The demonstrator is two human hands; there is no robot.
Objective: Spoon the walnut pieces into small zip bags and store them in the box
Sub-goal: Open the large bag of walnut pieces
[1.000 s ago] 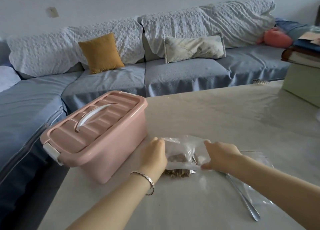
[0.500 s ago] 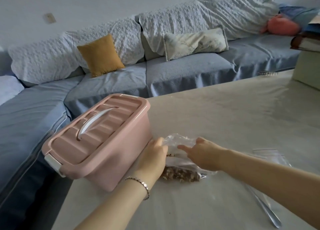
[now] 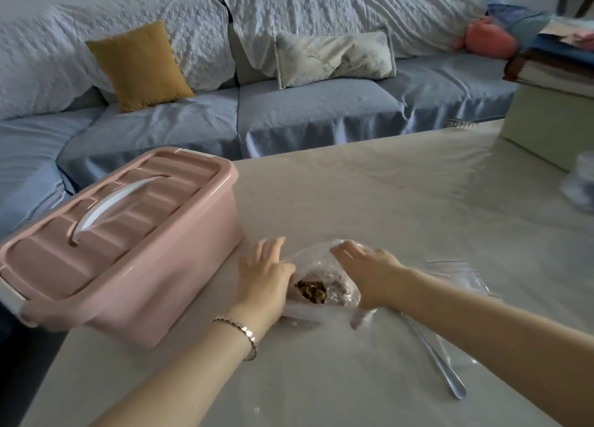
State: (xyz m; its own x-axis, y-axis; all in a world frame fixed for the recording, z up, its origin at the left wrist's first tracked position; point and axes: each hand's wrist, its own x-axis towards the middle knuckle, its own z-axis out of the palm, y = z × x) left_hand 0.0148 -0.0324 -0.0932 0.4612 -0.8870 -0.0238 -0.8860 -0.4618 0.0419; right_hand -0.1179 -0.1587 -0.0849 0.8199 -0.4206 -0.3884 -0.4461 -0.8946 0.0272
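A clear zip bag of brown walnut pieces (image 3: pixel 316 290) lies flat on the table between my hands. My left hand (image 3: pixel 265 274) rests on the bag's left edge with fingers spread. My right hand (image 3: pixel 369 274) presses flat on its right side, fingers spread over the plastic. The pink box (image 3: pixel 128 240) with a white handle stands shut just left of my left hand. A metal spoon (image 3: pixel 434 359) lies on the table under my right forearm. An empty zip bag (image 3: pixel 456 272) lies to the right of my right hand.
A pale green box (image 3: pixel 546 127) topped with stacked books stands at the table's far right. A clear plastic item (image 3: pixel 581 185) sits at the right edge. A blue sofa with cushions (image 3: pixel 289 111) runs behind the table.
Both hands have gone from holding the bag's top edge to lying flatter on the bag, which now lies down on the table. The camera has shifted slightly.
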